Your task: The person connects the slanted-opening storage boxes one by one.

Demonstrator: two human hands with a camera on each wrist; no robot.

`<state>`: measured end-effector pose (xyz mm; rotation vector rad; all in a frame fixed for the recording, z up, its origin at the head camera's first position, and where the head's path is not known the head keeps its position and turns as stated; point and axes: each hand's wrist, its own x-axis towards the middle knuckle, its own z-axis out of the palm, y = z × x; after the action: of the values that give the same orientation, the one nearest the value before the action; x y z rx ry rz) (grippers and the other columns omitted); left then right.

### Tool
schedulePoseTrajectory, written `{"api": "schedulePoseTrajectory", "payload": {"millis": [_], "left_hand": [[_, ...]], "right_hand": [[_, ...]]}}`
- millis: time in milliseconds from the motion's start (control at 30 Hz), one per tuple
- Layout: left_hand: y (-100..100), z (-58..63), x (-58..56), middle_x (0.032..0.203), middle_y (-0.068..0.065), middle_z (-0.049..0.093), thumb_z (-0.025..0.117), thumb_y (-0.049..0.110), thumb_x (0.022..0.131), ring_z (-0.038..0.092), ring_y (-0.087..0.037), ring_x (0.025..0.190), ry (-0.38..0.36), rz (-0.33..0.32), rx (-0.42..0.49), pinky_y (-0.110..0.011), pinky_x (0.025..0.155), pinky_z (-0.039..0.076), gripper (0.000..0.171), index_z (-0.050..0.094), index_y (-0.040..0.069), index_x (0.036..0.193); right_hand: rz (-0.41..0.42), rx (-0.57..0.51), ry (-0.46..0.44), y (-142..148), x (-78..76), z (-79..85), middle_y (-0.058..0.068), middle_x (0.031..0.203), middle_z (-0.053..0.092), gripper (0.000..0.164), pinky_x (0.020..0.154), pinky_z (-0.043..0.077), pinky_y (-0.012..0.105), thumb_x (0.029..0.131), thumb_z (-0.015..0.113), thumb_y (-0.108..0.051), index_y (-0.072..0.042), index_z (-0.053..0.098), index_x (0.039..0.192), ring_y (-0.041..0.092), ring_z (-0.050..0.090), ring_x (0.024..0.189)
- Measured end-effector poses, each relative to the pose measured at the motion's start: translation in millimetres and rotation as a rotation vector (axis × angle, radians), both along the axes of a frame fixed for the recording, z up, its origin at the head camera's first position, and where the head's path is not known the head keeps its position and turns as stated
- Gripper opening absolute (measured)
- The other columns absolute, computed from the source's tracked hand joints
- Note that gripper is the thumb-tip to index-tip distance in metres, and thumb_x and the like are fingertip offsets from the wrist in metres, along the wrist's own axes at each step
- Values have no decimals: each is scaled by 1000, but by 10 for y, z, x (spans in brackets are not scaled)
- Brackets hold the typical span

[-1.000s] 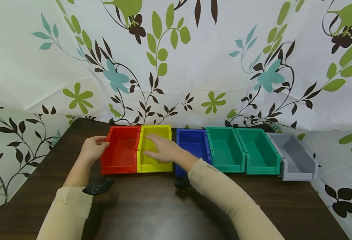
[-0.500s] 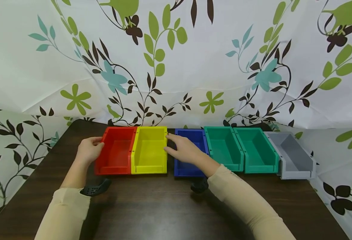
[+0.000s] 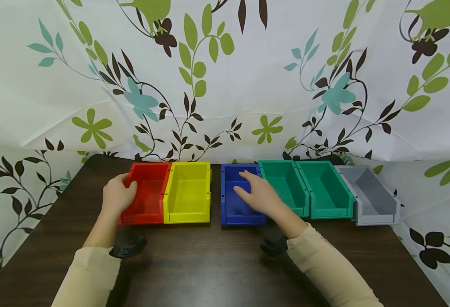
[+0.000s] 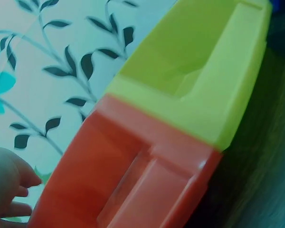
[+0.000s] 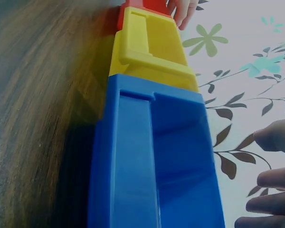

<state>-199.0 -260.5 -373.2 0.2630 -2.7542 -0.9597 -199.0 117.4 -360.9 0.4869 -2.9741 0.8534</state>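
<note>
My left hand (image 3: 119,194) is at the left side of an open-fronted red plastic bin (image 3: 148,194), its thumb overlapping the rim and its fingers relaxed. In the left wrist view, fingertips (image 4: 33,178) show close beside the red wall. Against the red bin's right side sits a matching yellow bin (image 3: 189,194). Over a blue bin (image 3: 234,204), my right hand (image 3: 261,196) hovers with thumb and fingers spread and nothing held. Those fingers (image 5: 273,178) appear at the right edge of the right wrist view, apart from the blue bin.
Right of the blue bin stand two green bins (image 3: 286,181) (image 3: 326,187) and a grey bin (image 3: 374,192). A narrow gap separates yellow from blue. Everything rests on a dark wood table (image 3: 194,264) before a leaf-patterned cloth (image 3: 225,85).
My right hand has moved right, from over the yellow bin to over the blue one. The red and yellow bins have shifted slightly left, widening the gap beside the blue bin.
</note>
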Motion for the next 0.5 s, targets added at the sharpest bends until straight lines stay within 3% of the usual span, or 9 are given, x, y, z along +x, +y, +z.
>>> {"api": "schedulePoseTrajectory", "payload": {"millis": [133, 233, 333, 500], "left_hand": [[172, 17, 14, 133, -36, 44, 48, 14, 91, 41, -52, 121, 88, -25, -38, -64, 102, 34, 46, 49, -14, 128], [307, 23, 22, 138, -35, 41, 50, 16, 92, 38, -52, 126, 96, -44, -41, -64, 104, 31, 48, 48, -12, 130], [430, 15, 30, 141, -30, 41, 51, 21, 93, 38, -47, 129, 50, -69, -6, -62, 105, 32, 51, 45, -8, 134], [601, -33, 7, 142, -25, 44, 51, 30, 95, 42, -41, 129, -104, -113, 101, -56, 103, 39, 57, 40, -2, 140]], "right_hand": [[-31, -52, -13, 79, 31, -3, 15, 147, 42, 59, 108, 36, 52, 92, 56, -38, -9, 43, 141, 33, 38, 136], [-34, -83, -20, 116, 48, 3, 15, 146, 44, 59, 107, 36, 53, 92, 57, -37, -8, 43, 141, 33, 38, 136], [-36, -106, -37, 137, 67, 23, 14, 146, 44, 59, 107, 36, 53, 92, 57, -38, -9, 43, 142, 34, 38, 136], [-47, -168, -60, 174, 97, 61, 13, 143, 47, 56, 103, 41, 54, 94, 55, -39, -11, 44, 141, 34, 44, 132]]}}
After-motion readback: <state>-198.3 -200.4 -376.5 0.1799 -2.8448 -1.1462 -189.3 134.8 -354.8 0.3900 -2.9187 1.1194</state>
